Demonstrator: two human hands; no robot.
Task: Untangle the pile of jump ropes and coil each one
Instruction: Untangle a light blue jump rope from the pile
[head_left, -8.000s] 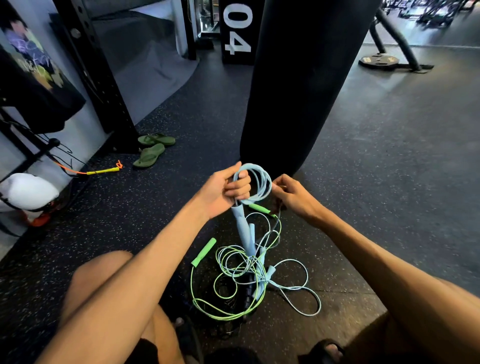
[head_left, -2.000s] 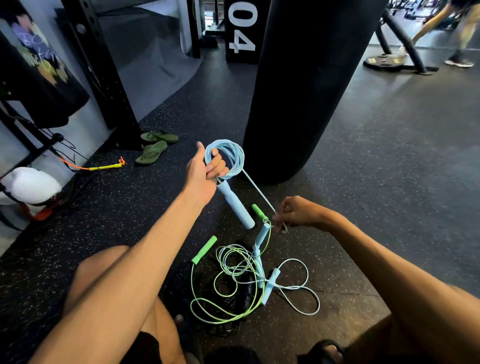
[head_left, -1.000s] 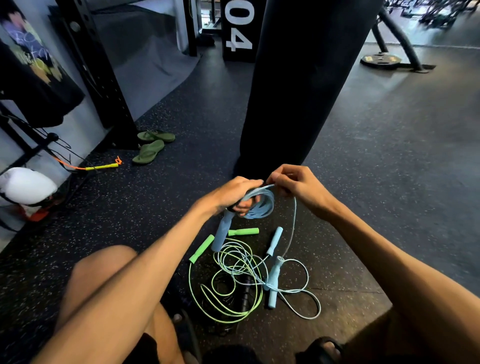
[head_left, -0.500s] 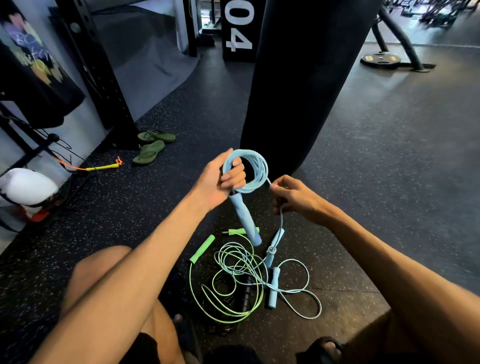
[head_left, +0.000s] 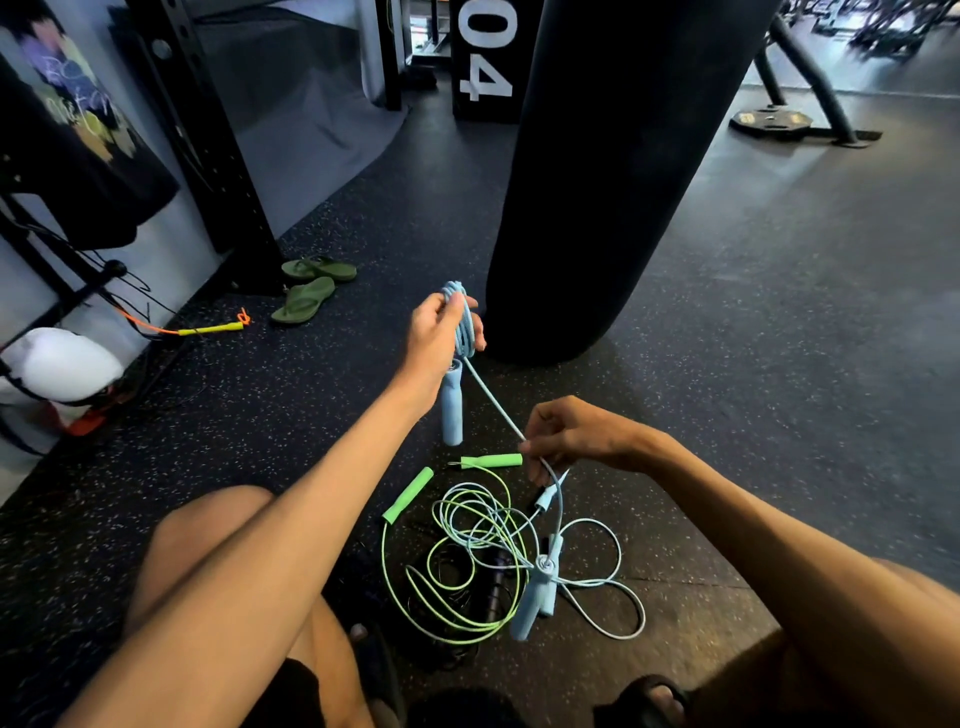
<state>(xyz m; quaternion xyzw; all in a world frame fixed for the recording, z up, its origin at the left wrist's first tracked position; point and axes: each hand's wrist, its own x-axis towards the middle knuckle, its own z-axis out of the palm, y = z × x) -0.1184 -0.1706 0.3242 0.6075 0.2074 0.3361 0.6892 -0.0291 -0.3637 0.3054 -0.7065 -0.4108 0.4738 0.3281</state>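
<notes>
Rope pile on floor, before punching bag.

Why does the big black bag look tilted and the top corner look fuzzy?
Head view: the wide-angle lens bends lines near the edges, so the punching bag leans; head view: the gym equipment at top right is smeared, probably motion blur; head view: the left hand, right hand and blue rope look sharp.
</notes>
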